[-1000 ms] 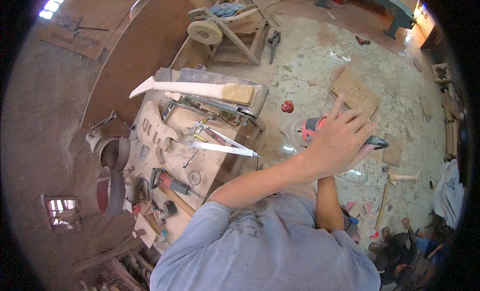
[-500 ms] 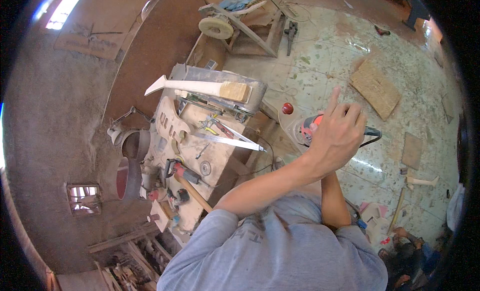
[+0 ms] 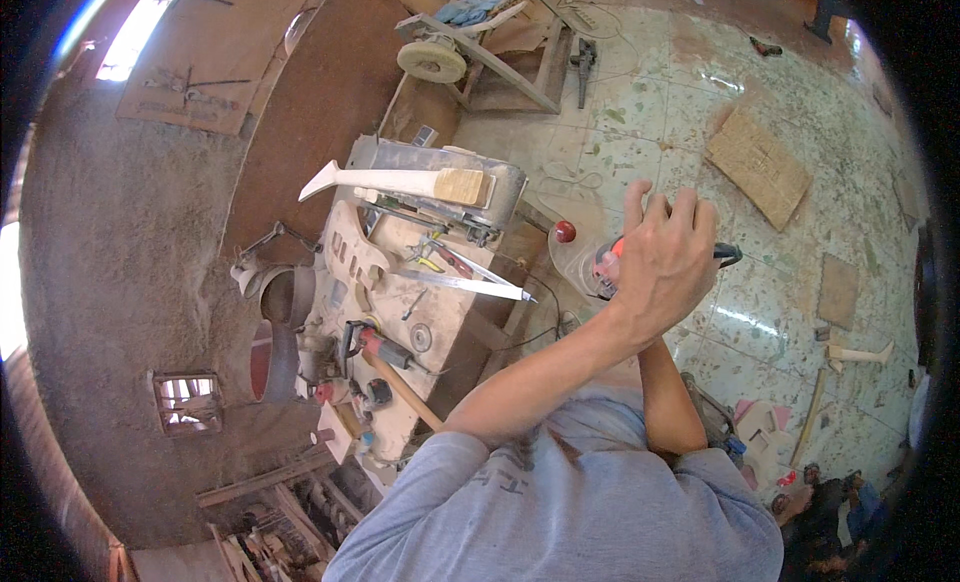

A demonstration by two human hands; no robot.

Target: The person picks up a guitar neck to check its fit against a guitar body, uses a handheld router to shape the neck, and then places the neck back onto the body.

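Observation:
My left hand (image 3: pixel 668 247) is in front of a small red and black handheld router (image 3: pixel 604 264), its fingers apart and partly bent upward. It covers most of the tool body. Whether its palm touches the router I cannot tell. A clear base plate (image 3: pixel 572 272) with a round red knob (image 3: pixel 565 231) sticks out to the left of the tool. On the other side the router's black end (image 3: pixel 729 254) shows. My right forearm (image 3: pixel 668 397) passes up beneath my left arm, and the right hand itself is hidden behind the left one.
On the left stands a dusty workbench (image 3: pixel 455 332) with a belt sander (image 3: pixel 508 192), a pale wooden guitar neck (image 3: pixel 400 182), a guitar body (image 3: pixel 350 247) and pliers (image 3: pixel 432 252). A wooden board (image 3: pixel 758 167) lies on the tiled floor. Another person (image 3: pixel 830 512) is at the lower right.
My left index finger, stretched out before, is now bent. The bench and floor have shifted slightly rightward in the picture, while the red knob and hand sit a little further left.

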